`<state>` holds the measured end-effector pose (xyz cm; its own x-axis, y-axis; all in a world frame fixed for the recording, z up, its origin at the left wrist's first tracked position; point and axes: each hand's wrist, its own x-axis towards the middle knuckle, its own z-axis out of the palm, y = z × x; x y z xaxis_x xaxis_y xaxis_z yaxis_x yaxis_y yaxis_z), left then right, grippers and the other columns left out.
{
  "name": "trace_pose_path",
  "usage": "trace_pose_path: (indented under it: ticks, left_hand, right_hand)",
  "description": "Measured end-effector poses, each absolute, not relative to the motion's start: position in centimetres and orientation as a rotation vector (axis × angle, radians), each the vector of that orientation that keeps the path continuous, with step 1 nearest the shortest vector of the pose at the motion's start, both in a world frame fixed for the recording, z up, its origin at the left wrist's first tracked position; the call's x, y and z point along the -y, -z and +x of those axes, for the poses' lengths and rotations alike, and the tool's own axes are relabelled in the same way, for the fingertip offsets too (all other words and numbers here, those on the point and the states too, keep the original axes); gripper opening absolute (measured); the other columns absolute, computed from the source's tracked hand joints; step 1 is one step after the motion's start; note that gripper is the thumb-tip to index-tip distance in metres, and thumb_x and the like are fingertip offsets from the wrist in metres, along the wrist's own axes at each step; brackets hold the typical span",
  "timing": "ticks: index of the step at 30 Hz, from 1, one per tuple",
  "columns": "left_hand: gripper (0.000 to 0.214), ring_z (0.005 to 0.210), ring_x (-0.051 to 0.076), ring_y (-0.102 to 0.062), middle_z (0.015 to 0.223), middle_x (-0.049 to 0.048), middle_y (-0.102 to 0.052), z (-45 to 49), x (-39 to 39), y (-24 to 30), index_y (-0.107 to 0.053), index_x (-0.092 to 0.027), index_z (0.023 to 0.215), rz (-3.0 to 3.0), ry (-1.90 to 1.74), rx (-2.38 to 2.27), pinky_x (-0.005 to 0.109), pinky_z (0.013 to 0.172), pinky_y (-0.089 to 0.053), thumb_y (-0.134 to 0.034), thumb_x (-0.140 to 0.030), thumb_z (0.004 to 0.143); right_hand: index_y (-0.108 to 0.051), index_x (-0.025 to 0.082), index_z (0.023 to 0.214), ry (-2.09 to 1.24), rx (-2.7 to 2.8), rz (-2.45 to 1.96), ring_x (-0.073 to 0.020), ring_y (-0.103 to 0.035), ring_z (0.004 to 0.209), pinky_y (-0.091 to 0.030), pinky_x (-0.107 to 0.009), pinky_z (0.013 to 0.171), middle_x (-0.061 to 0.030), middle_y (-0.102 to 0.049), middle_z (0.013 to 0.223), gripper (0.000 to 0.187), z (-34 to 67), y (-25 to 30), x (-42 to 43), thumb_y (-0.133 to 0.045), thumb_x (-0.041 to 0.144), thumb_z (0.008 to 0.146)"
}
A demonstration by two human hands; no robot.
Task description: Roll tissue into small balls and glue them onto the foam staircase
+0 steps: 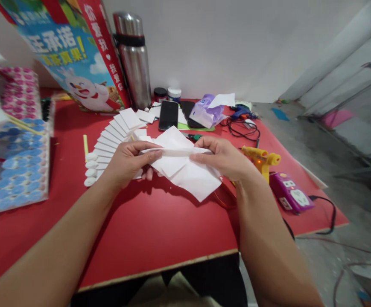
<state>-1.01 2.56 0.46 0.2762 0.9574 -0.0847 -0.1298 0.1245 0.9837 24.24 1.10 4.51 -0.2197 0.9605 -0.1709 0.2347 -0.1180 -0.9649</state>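
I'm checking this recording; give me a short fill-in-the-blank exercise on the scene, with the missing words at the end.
1. The left hand and right hand both hold paper whose colour is ____.
2. The body of the glue gun is coloured ____.
3. In the picture, the metal flask stands to the ____ of the printed box.
4. The colour of the tabletop is ____.

Missing words: white; yellow; right; red.

Thin white paper at the centre looks matt and creased. The flask, upper left, is shiny metal. The red tabletop, lower centre, looks smooth and softly glossy; the purple socket box, right, shiny plastic.
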Motion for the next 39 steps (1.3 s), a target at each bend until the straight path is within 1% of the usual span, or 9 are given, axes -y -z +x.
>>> trace_pose_path:
  ticks: [6,11,19,22,25,27,30,33,39]
  left_hand:
    - [0.023,0.038,0.014,-0.063,0.052,0.0046,-0.07,-1.4,-2.9,-0.4,-0.084,-0.016,0.099,1.054,-1.03,-0.819,0.019,0.042,-0.052,-0.084,-0.021,0.076]
    - [0.015,0.04,0.015,-0.064,0.05,0.0039,-0.069,-1.6,-2.8,-0.5,-0.084,-0.015,0.087,1.02,-1.071,-0.66,0.021,0.045,-0.054,-0.075,-0.012,0.075]
    - [0.014,0.043,0.015,-0.066,0.056,0.0029,-0.07,-1.4,-2.7,-0.7,-0.075,-0.013,0.074,1.062,-1.108,-0.736,0.022,0.044,-0.052,-0.085,-0.024,0.073]
    - [0.021,0.043,0.014,-0.064,0.057,0.0018,-0.071,-1.3,-2.6,-1.0,-0.078,-0.015,0.091,1.163,-1.039,-0.859,0.02,0.044,-0.051,-0.086,-0.022,0.074]
    - [0.04,0.046,0.015,-0.066,0.059,0.0034,-0.073,-1.2,-2.6,-1.3,-0.077,-0.013,0.114,1.24,-0.947,-0.973,0.021,0.047,-0.052,-0.086,-0.024,0.076]
    - [0.038,0.047,0.015,-0.066,0.06,0.0052,-0.073,-1.2,-2.7,-1.2,-0.079,-0.011,0.11,1.254,-0.924,-1.016,0.022,0.048,-0.053,-0.086,-0.024,0.075]
    - [0.031,0.049,0.013,-0.065,0.061,0.0051,-0.073,-1.3,-2.9,-0.7,-0.082,-0.013,0.104,1.216,-0.964,-0.966,0.022,0.051,-0.054,-0.086,-0.024,0.075]
    - [0.023,0.053,0.01,-0.064,0.063,0.0048,-0.073,-1.5,-3.0,-0.3,-0.085,-0.016,0.095,1.12,-1.052,-0.844,0.02,0.056,-0.054,-0.087,-0.02,0.072]
    - [0.013,0.057,0.009,-0.063,0.067,0.0064,-0.072,-1.7,-3.0,-0.9,-0.084,-0.013,0.079,1.076,-1.05,-0.731,0.018,0.054,-0.05,-0.088,-0.022,0.071]
  right_hand:
    - [-0.076,0.021,0.087,-1.348,1.502,-1.202,-0.0116,-0.06,0.057,-0.043,-0.023,0.049,0.0012,-0.072,0.072,0.018,24.6,-4.2,-1.2,-0.086,0.026,0.073]
    - [-0.085,0.018,0.087,-1.33,1.527,-1.166,-0.0102,-0.057,0.055,-0.037,-0.023,0.047,-0.0036,-0.077,0.078,0.017,25.1,-4.2,-1.3,-0.084,0.023,0.071]
    - [-0.086,0.02,0.09,-1.336,1.529,-1.137,-0.0147,-0.065,0.072,-0.045,-0.024,0.057,-0.0059,-0.079,0.089,0.018,25.5,-4.4,-1.2,-0.077,0.033,0.082]
    - [-0.085,0.019,0.089,-1.348,1.489,-1.241,-0.0126,-0.061,0.061,-0.044,-0.023,0.053,-0.0039,-0.076,0.076,0.021,25.4,-4.0,-1.4,-0.085,0.034,0.075]
    - [-0.083,0.019,0.102,-1.3,1.499,-1.255,-0.0146,-0.067,0.071,-0.05,-0.025,0.061,-0.0045,-0.079,0.092,0.034,25.2,-3.9,-1.6,-0.089,0.028,0.069]
    - [-0.081,0.019,0.105,-1.222,1.521,-1.284,-0.0153,-0.068,0.075,-0.052,-0.026,0.065,-0.0045,-0.079,0.096,0.037,25.1,-3.8,-1.6,-0.088,0.025,0.068]
    - [-0.083,0.018,0.093,-1.117,1.563,-1.307,-0.0121,-0.062,0.066,-0.046,-0.024,0.058,-0.0019,-0.075,0.081,0.022,25.1,-3.8,-1.6,-0.085,0.022,0.071]
    - [-0.084,0.021,0.085,-1.081,1.615,-1.194,-0.0127,-0.062,0.071,-0.043,-0.024,0.058,-0.0026,-0.075,0.087,0.011,25.4,-3.9,-1.6,-0.081,0.018,0.075]
    - [-0.085,0.021,0.095,-1.332,1.968,-0.951,-0.0212,-0.07,0.099,-0.054,-0.031,0.082,-0.009,-0.077,0.107,0.016,26.8,-5.6,-1.0,-0.082,0.022,0.079]
